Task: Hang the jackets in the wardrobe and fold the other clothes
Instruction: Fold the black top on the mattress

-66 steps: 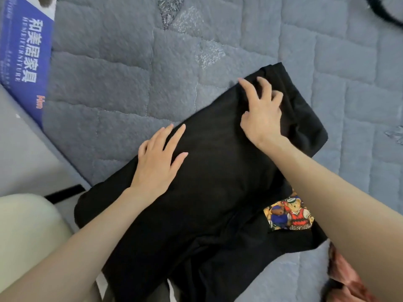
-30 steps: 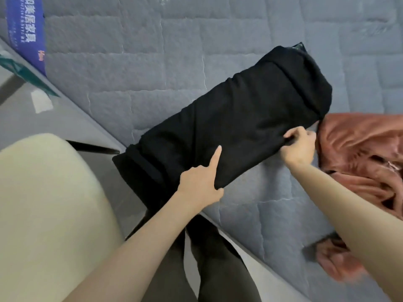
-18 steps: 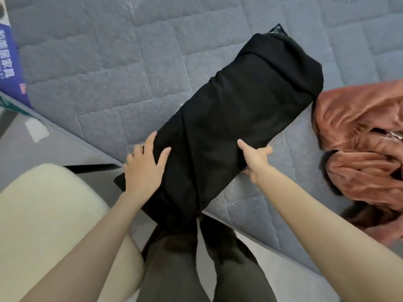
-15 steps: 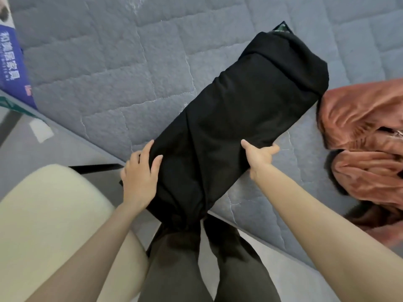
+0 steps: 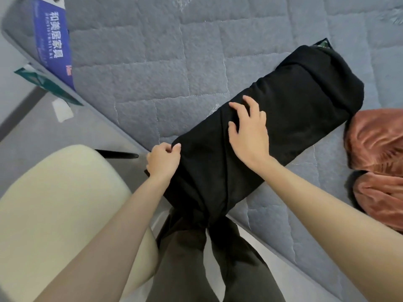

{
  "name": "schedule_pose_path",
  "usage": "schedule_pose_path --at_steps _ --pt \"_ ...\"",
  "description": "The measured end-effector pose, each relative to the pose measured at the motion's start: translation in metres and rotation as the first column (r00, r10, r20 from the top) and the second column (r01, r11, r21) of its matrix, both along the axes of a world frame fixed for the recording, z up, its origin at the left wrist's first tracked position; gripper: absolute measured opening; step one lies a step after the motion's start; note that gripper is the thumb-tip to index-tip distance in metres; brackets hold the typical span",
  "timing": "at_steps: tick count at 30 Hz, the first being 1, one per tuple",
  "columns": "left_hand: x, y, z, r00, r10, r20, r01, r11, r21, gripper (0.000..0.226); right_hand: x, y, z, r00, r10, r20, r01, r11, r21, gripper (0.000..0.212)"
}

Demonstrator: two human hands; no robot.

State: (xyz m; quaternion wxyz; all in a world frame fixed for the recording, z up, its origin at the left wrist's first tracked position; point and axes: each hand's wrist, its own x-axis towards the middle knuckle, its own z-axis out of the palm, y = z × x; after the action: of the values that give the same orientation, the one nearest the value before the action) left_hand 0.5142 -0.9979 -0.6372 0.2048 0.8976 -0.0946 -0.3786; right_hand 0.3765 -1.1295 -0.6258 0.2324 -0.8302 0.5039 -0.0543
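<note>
A black garment [image 5: 290,110], folded into a long narrow strip, lies diagonally on the grey quilted mattress [image 5: 157,68], its near end hanging over the mattress edge by my legs. My left hand [image 5: 163,160] pinches the strip's left edge near that end. My right hand [image 5: 248,131] rests flat on top of the strip's middle, fingers spread, holding nothing.
A crumpled rust-coloured garment [image 5: 379,149] lies on the mattress just right of the black strip. A blue label with white characters [image 5: 54,44] sits on the mattress corner at upper left. A cream padded seat [image 5: 54,203] stands at lower left on the grey floor.
My right hand has moved from the strip's right edge up onto its top. My left hand went from lying flat beside the strip to pinching its left edge.
</note>
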Motion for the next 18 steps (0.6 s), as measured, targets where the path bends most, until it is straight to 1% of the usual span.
schedule_pose_path --at_steps 1,2,4,5,6,7,8,9,10,12,14,15,16,18 --pt "0.002 0.000 0.001 0.998 0.052 -0.034 -0.054 0.996 -0.065 0.033 0.005 -0.005 -0.002 0.996 0.031 -0.087 -0.034 0.999 -0.040 0.044" --pt "0.004 0.002 0.003 0.997 0.077 -0.030 -0.080 0.990 -0.115 0.036 0.010 -0.011 -0.004 0.984 0.049 -0.173 -0.057 0.997 -0.043 0.045" --pt "0.011 0.013 0.004 0.995 0.092 0.026 -0.087 0.985 -0.146 0.042 0.015 -0.025 -0.009 0.950 0.053 -0.308 -0.043 0.998 0.041 0.047" --pt "0.016 0.021 0.001 0.992 0.116 0.043 -0.109 0.985 -0.132 0.042 0.016 -0.032 -0.013 0.934 0.039 -0.355 -0.006 0.995 0.095 0.047" --pt "0.021 0.029 -0.001 0.987 0.161 0.022 -0.158 0.982 -0.106 0.039 0.017 -0.039 -0.015 0.917 0.023 -0.398 0.037 0.989 0.143 0.048" --pt "0.026 0.035 -0.003 0.976 0.216 -0.031 -0.217 0.974 -0.068 0.036 0.018 -0.044 -0.018 0.898 0.012 -0.439 0.077 0.980 0.184 0.049" --pt "0.030 0.040 -0.006 0.969 0.238 -0.071 -0.240 0.971 -0.008 0.035 0.020 -0.047 -0.020 0.881 0.005 -0.473 0.109 0.971 0.212 0.049" --pt "0.034 0.042 -0.008 0.975 0.206 -0.085 -0.203 0.978 0.043 0.039 0.022 -0.049 -0.021 0.867 -0.003 -0.498 0.133 0.965 0.226 0.050" --pt "0.038 0.040 -0.010 0.990 0.125 -0.064 -0.120 0.990 0.078 0.044 0.024 -0.050 -0.022 0.859 -0.012 -0.511 0.149 0.962 0.227 0.050" --pt "0.039 0.032 -0.008 0.993 -0.086 0.082 0.075 0.988 0.135 0.046 0.028 -0.047 -0.023 0.861 -0.027 -0.508 0.144 0.971 0.192 0.049" --pt "0.035 0.025 -0.001 0.960 -0.196 0.201 0.161 0.971 0.179 0.036 0.026 -0.045 -0.022 0.890 -0.050 -0.454 0.105 0.990 0.099 0.046" --pt "0.032 0.023 0.002 0.934 -0.236 0.268 0.190 0.964 0.187 0.032 0.023 -0.046 -0.021 0.916 -0.067 -0.396 0.087 0.996 0.031 0.044" --pt "0.026 0.020 0.006 0.890 -0.293 0.349 0.244 0.953 0.177 0.031 0.018 -0.048 -0.020 0.946 -0.080 -0.314 0.073 0.997 -0.035 0.042" --pt "0.011 0.009 0.012 0.778 -0.423 0.465 0.429 0.898 0.100 0.037 0.010 -0.057 -0.016 0.988 -0.092 -0.120 0.079 0.991 -0.110 0.036"
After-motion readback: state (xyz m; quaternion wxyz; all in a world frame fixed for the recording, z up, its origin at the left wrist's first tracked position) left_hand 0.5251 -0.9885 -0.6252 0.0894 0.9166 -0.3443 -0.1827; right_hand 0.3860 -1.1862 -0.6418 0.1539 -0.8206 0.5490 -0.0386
